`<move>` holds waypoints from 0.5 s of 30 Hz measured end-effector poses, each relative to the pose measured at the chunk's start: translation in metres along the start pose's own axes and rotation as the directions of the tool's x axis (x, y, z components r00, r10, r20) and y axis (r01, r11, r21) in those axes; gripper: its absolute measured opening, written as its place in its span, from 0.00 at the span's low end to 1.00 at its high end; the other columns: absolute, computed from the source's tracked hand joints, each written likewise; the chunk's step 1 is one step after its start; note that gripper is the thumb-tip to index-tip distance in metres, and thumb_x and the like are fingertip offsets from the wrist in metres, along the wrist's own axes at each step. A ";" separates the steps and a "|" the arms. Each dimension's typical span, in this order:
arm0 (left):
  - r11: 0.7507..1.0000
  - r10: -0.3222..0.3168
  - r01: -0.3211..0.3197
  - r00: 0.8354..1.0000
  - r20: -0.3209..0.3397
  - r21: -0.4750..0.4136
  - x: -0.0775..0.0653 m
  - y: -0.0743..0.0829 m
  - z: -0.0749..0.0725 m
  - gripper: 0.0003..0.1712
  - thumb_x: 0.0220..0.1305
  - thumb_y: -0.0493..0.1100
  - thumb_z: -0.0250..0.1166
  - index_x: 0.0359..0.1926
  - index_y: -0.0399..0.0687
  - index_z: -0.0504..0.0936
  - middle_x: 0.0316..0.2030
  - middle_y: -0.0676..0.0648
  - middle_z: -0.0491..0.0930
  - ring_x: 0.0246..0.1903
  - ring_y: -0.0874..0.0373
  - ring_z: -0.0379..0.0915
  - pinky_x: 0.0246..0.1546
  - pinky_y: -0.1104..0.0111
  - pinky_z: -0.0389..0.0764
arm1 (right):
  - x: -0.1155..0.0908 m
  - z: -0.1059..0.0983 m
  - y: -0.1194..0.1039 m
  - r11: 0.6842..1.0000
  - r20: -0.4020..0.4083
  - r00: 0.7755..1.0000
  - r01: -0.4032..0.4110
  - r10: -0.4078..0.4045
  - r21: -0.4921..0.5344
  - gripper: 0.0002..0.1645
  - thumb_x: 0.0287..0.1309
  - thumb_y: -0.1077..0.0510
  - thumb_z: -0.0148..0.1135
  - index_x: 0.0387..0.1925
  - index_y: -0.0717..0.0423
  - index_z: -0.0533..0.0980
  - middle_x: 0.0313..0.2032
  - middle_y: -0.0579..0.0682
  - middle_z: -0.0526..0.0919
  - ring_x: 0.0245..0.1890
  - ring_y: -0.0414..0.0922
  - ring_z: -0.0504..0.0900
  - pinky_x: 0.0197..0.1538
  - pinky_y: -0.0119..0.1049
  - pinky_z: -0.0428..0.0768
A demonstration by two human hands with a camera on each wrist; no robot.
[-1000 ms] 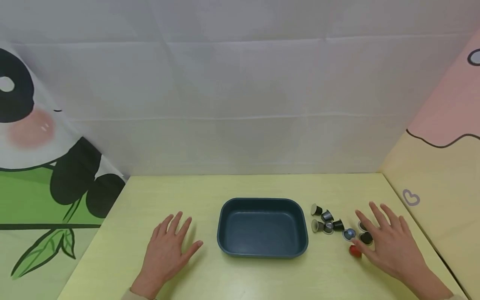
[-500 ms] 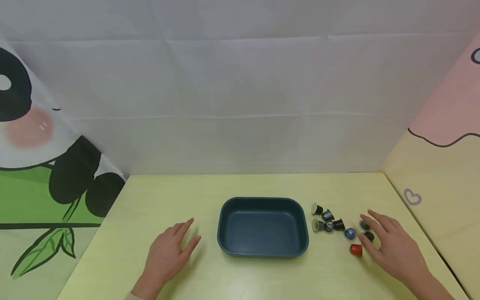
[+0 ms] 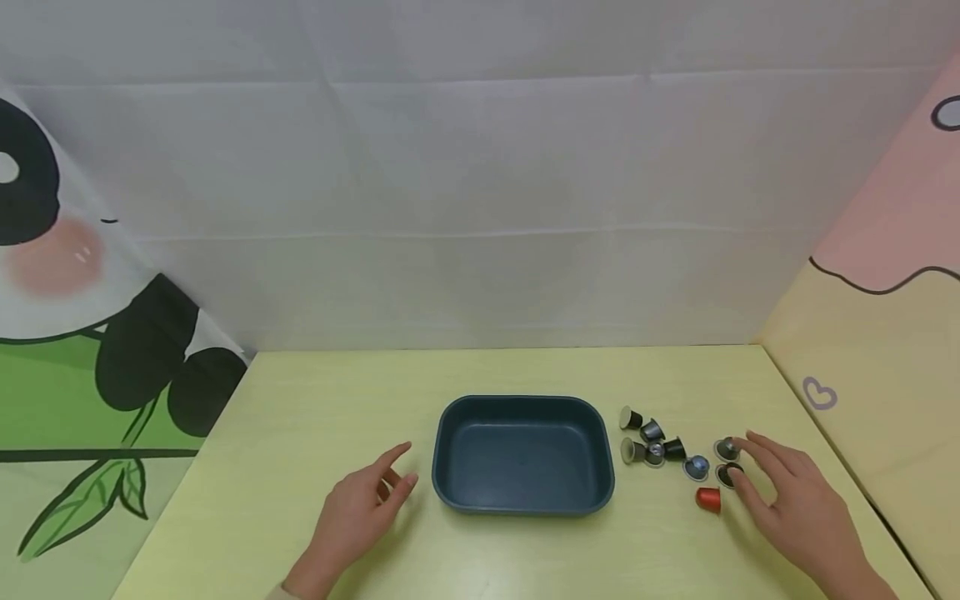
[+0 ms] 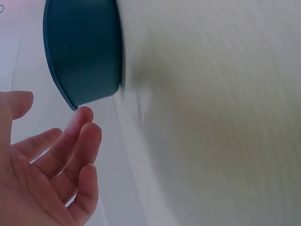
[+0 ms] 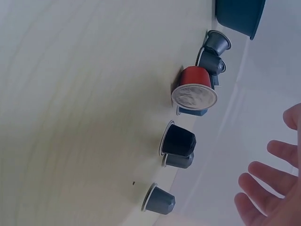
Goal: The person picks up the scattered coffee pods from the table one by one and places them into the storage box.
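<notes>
We see a person's right hand (image 3: pixel 806 510) poised above a pale yellow table (image 3: pixel 487 558), thumb and fingertips apart — a black capsule (image 3: pixel 723 477) and a grey capsule (image 3: pixel 725 450) sit just below them. Near the thumb, we find a red capsule (image 3: pixel 708 499) on its side, a blue capsule (image 3: pixel 697 467) just beyond it. A cluster of five capsules (image 3: pixel 655 454) lies beside a dark blue tray (image 3: pixel 523 467). Across the tray, the left hand (image 3: pixel 354 517) holds nothing, its thumb and forefinger apart.

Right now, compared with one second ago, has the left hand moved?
Yes. In the head view, the left hand has moved to the person's right, closer to the dark blue tray.
</notes>
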State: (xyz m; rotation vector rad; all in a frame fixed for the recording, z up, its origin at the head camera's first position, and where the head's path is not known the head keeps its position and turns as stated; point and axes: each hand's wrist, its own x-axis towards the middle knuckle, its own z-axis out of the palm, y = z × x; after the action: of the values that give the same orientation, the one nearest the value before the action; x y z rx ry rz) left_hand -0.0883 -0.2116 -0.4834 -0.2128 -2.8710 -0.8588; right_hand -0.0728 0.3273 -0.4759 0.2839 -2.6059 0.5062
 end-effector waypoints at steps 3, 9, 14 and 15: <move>0.995 0.006 -0.004 1.000 0.022 -0.097 0.001 0.004 0.003 0.24 0.68 0.52 0.66 0.64 0.61 0.78 0.25 0.70 0.77 0.23 0.73 0.71 0.26 0.71 0.71 | -0.003 -0.001 0.000 1.000 0.000 1.000 -0.023 0.023 0.021 0.24 0.58 0.55 0.71 0.55 0.55 0.80 0.56 0.60 0.79 0.53 0.60 0.73 0.38 0.62 0.75; 0.945 0.011 0.025 0.994 0.110 -0.327 0.001 0.011 0.008 0.24 0.70 0.52 0.65 0.64 0.59 0.78 0.23 0.59 0.82 0.20 0.63 0.75 0.23 0.71 0.70 | -0.010 0.000 -0.001 0.996 -0.025 0.998 -0.062 0.064 0.056 0.22 0.58 0.57 0.71 0.54 0.55 0.80 0.55 0.60 0.79 0.52 0.60 0.73 0.40 0.61 0.72; 0.904 0.027 0.063 0.979 0.204 -0.423 0.001 0.014 0.013 0.27 0.71 0.55 0.62 0.67 0.55 0.76 0.26 0.54 0.85 0.24 0.56 0.80 0.25 0.70 0.73 | -0.015 0.001 -0.003 0.989 -0.022 0.993 -0.110 0.113 0.100 0.20 0.59 0.58 0.70 0.53 0.57 0.80 0.53 0.63 0.80 0.52 0.64 0.74 0.42 0.62 0.70; 0.899 0.035 0.066 0.975 0.221 -0.433 0.001 0.014 0.013 0.28 0.71 0.55 0.61 0.68 0.54 0.75 0.27 0.53 0.85 0.25 0.56 0.80 0.26 0.70 0.73 | -0.016 0.001 -0.003 0.987 -0.017 0.992 -0.120 0.122 0.111 0.20 0.60 0.58 0.70 0.54 0.57 0.80 0.52 0.64 0.80 0.52 0.65 0.74 0.43 0.62 0.70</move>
State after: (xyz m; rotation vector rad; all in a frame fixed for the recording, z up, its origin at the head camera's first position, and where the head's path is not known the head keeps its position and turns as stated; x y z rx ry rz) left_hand -0.0878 -0.1925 -0.4866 -0.3534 -2.8312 -1.5756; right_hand -0.0584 0.3254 -0.4837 0.1544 -2.5877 0.6926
